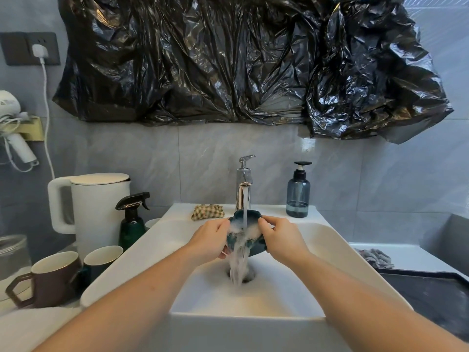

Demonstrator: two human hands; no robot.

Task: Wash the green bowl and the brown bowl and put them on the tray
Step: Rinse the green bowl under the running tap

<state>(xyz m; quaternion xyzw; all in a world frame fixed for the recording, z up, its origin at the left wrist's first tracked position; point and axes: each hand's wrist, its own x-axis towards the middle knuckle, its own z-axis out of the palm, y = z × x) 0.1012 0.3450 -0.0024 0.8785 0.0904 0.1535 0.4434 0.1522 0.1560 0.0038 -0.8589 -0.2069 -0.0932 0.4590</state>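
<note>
Head view looks down on a white sink (337,252) with both bare arms reaching in from the near edge. Left hand (212,238) and right hand (280,236) hold the green bowl (247,215) between them, tilted, above the drain (250,274) in the middle of the basin. Left fingers curl round the bowl's left rim and under it, thumb on top; right fingers pinch the right rim, pressed together, thumb toward the inside. Water (245,207) runs from the chrome tap (243,185) at the far side straight into the bowl, foams white there, and spills down toward the drain.

A checked cloth (206,212) lies bunched on the far sink ledge, just left of the tap. A blue pump bottle (298,194) stands on the ledge to the right of the tap.

Left of the sink stand a dark green spray bottle (132,222), a white kettle (94,209) farther left, and two mugs nearer: a brown mug (48,278) and a green mug (101,260) touching the sink's edge or just beside it. A glass jar (12,252) shows at the left border. On the left wall hang a white hair dryer (14,128) and a socket (30,48) with a white plug and cord.

To the right of the sink lies a dark tray (431,298), near, with a grey rag (375,257) on the counter beyond it. Crumpled black plastic sheeting (241,59) covers the wall above the tap.
</note>
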